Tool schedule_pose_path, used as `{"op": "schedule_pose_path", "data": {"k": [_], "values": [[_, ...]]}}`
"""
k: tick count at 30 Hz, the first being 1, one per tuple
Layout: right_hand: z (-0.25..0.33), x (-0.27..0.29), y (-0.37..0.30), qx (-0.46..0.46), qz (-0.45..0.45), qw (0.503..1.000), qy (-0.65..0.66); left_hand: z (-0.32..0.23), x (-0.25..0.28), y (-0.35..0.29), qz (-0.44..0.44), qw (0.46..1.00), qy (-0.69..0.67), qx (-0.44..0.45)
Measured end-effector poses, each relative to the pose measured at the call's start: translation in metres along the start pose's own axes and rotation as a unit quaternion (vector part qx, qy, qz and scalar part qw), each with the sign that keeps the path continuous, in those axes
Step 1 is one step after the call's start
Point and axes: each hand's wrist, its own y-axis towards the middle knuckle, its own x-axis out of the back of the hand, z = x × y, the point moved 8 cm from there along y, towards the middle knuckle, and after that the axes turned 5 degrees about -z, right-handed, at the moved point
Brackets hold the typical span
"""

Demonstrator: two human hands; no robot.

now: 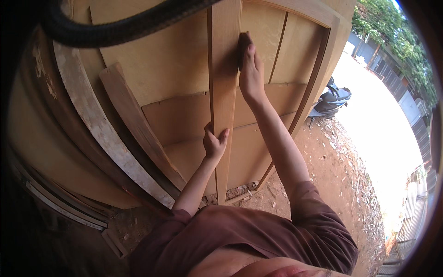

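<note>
A long, pale wooden frame bar stands upright in front of me, part of a wooden frame. My left hand grips its lower part, with the thumb across the front face and the other fingers mostly hidden. Higher up, my right hand presses against the bar's right edge. Its fingers are bent around a dark patch at that edge; shadow hides whether this is a small held piece or only the fingers.
Large plywood sheets lean behind the frame. Several loose boards stand at the left. A black hose-like tube crosses the top left. At the right are bare earth with wood chips and a parked motorbike.
</note>
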Motion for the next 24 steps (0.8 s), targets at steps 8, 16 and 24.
{"op": "schedule_pose_path", "data": {"k": [8, 16, 24], "values": [[0.01, -0.033, -0.004, 0.083, -0.202, 0.928, -0.301, 0.033, -0.005, -0.036, 0.035, 0.999, -0.01, -0.012], [-0.01, -0.009, 0.01, -0.016, -0.135, 0.965, -0.225, 0.04, -0.009, -0.044, 0.046, 0.997, -0.06, -0.003], [0.001, -0.019, 0.071, -0.033, -0.011, 0.998, -0.052, 0.028, -0.002, -0.034, 0.037, 0.998, -0.052, 0.006]]}}
